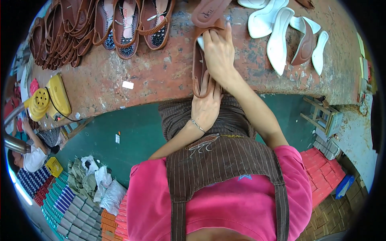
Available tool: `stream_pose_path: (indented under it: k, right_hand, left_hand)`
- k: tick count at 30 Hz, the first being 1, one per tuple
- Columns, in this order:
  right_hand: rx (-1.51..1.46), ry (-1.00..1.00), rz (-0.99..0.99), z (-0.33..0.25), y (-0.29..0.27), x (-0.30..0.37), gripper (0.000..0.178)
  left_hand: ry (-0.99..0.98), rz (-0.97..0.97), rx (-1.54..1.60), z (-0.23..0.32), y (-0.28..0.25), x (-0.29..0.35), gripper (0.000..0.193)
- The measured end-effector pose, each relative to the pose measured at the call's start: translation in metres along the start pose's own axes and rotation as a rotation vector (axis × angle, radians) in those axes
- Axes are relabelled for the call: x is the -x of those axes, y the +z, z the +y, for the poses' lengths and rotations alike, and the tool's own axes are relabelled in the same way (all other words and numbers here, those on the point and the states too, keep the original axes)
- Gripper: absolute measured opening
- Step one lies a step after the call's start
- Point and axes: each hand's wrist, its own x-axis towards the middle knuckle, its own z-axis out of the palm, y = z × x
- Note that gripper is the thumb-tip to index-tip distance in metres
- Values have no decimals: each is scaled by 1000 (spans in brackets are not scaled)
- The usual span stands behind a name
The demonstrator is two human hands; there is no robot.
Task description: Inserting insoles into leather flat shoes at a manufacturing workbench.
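Note:
A brown sandal (196, 66) lies at the table's front edge, its toe away from me and its braided heel strap toward me. My left hand (206, 111), with a bracelet at the wrist, has its fingers through the heel strap and down on the sole. Farther up, my right hand (219, 54) is closed over the front of the same sandal, fingers bent at its upper; the fingertips are partly hidden. Something white shows inside the shoe beside those fingers. Just beyond, a loose brown insole (208, 15) overlaps the toe end.
Finished-looking brown sandals (125, 28) and a heap of brown straps (60, 36) line the far left. White insole-shaped pieces (276, 42) and a brown insole (304, 46) lie at right. A yellow device (59, 96) stands left. Below are a wooden stool (321, 116) and stacked boxes; another person sits far left.

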Motion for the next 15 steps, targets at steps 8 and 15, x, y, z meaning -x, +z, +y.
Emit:
stream_pose_path:
  k: [8,15]
  right_hand:
    - [120,-146,282,4,16,12,44]
    - [275,-204,384,-9,39,40,49]
  left_hand:
    - [-6,19,85,0,9,4,52]
    - [34,85,161,-5,15,11,51]
